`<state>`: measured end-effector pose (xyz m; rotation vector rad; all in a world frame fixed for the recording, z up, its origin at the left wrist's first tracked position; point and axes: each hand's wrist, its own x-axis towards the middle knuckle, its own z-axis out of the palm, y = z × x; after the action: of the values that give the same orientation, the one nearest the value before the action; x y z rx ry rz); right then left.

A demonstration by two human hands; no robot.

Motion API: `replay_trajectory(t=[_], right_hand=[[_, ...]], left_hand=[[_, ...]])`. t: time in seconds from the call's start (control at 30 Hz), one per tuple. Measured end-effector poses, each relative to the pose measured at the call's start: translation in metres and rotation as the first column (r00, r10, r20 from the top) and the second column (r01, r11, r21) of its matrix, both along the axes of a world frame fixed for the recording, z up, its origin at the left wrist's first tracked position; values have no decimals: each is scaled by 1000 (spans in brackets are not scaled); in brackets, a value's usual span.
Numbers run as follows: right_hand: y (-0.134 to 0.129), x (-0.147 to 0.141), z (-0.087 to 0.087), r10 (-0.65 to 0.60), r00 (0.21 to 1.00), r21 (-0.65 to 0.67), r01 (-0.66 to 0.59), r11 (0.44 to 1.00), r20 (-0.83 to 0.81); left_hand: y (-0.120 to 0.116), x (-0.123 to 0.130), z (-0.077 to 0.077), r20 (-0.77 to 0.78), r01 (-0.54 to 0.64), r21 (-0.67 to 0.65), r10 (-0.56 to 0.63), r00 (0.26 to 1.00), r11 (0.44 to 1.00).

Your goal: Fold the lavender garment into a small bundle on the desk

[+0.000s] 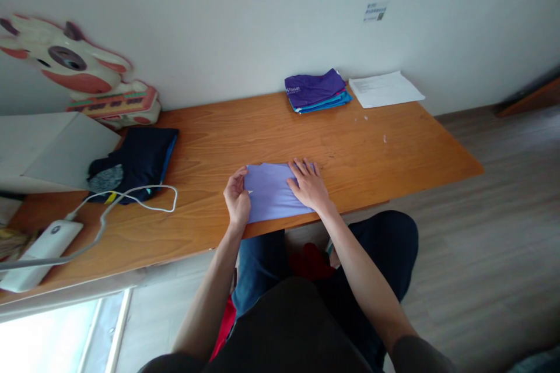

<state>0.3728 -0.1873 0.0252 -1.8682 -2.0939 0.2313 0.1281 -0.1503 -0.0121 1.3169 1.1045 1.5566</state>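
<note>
A lavender piece of cloth (273,192), folded into a flat rectangle, lies at the front edge of the wooden table (219,145). My left hand (238,195) grips its left edge, with the thumb on top and the fingers curled at the side. A small white tag-like bit shows beside that thumb. On the cloth's right part my right hand (308,185) rests flat, palm down, its fingers spread.
Toward the wall sits a stack of folded purple and blue cloths (317,90), beside white paper sheets (385,89). At left are dark folded clothes (146,154), a white box (72,148), a cow-shaped toy keyboard (118,105) and a white power bank (48,250) with a cable (104,221).
</note>
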Motion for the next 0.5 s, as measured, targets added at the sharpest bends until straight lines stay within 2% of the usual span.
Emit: replay_trajectory(t=[0.17, 0.5], right_hand=[[0, -1, -1, -4, 1000, 3, 4, 1000, 0], [0, -2, -4, -4, 1000, 3, 4, 1000, -1]], left_hand=[[0, -2, 1, -67, 42, -17, -44, 997, 999], [-1, -2, 4, -181, 39, -7, -40, 983, 999]])
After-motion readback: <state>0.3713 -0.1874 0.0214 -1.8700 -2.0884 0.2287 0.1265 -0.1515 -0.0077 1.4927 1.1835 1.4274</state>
